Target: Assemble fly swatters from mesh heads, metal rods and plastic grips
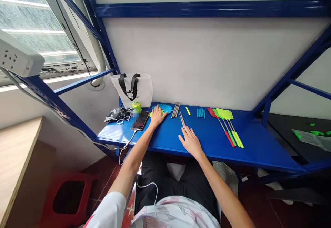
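Note:
My left hand (156,117) lies with its fingers stretched out on flat yellow (162,112) and blue pieces (165,108), which look like loose fly swatter heads. The yellow ones are partly hidden under it. My right hand (190,140) rests palm down, fingers extended, its fingertips at the near ends of a few thin metal rods (182,118). Whether it touches them is hard to tell. Behind, more metal rods (175,110) lie side by side. A single yellow handle (187,110) and several blue handles (201,113) lie to their right.
Several assembled fly swatters (227,128) lie at the right on the blue table (261,145). At the left are a phone (141,121) with a white cable (131,138), scissors (123,119), a yellow-green tub (136,106), a black plastic bag (116,114) and a white tote bag (142,90).

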Available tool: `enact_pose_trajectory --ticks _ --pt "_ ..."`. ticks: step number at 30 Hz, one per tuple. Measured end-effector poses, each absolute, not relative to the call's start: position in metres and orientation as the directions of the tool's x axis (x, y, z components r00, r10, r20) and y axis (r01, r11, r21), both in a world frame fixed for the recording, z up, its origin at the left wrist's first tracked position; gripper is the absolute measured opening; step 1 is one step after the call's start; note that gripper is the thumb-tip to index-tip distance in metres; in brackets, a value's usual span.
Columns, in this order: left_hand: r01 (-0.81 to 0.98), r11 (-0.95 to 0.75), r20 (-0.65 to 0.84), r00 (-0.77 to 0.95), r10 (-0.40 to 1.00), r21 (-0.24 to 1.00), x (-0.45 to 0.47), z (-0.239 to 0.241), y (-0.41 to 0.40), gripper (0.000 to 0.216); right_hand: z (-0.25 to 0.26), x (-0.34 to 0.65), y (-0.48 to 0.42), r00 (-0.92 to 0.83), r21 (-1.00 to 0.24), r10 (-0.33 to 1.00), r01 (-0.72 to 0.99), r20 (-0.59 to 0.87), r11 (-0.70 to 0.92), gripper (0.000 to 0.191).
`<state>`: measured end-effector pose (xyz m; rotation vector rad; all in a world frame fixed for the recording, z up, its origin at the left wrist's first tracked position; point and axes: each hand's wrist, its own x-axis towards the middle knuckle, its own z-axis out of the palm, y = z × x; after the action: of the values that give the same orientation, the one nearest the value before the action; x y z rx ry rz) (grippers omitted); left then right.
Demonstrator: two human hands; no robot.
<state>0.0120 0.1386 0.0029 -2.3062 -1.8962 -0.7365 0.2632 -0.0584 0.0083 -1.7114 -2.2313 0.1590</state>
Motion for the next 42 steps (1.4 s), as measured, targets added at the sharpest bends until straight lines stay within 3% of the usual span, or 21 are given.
enact_pose_trajectory --ticks 8,12,19,26,35,42 --pt "0.956 -0.192 0.406 0.088 0.909 0.221 0.014 -0.012 0.067 0.075 0.006 0.264 -0.057 -0.225 -0.282 0.953 0.919 0.204 0.277 0.075" --pt "0.971 -0.145 0.368 0.066 0.927 0.189 0.017 -0.013 0.046 0.073 0.005 0.265 -0.056 -0.225 -0.273 0.952 0.921 0.206 0.277 0.074" --pt "0.975 -0.066 0.316 -0.004 0.949 0.213 0.027 0.003 0.073 0.062 0.003 0.265 -0.056 -0.224 -0.272 0.951 0.921 0.212 0.278 0.074" --pt "0.973 -0.045 0.348 -0.038 0.937 0.226 0.034 0.009 0.109 0.074 0.005 0.265 -0.057 -0.225 -0.278 0.953 0.920 0.202 0.277 0.073" --pt "0.942 -0.025 0.411 -0.122 0.904 0.335 0.032 0.002 0.112 0.091 0.007 0.265 -0.058 -0.231 -0.279 0.951 0.918 0.206 0.283 0.071" --pt "0.938 0.008 0.481 -0.186 0.857 0.348 0.032 0.010 0.102 0.071 0.006 0.265 -0.057 -0.232 -0.287 0.950 0.914 0.210 0.287 0.072"
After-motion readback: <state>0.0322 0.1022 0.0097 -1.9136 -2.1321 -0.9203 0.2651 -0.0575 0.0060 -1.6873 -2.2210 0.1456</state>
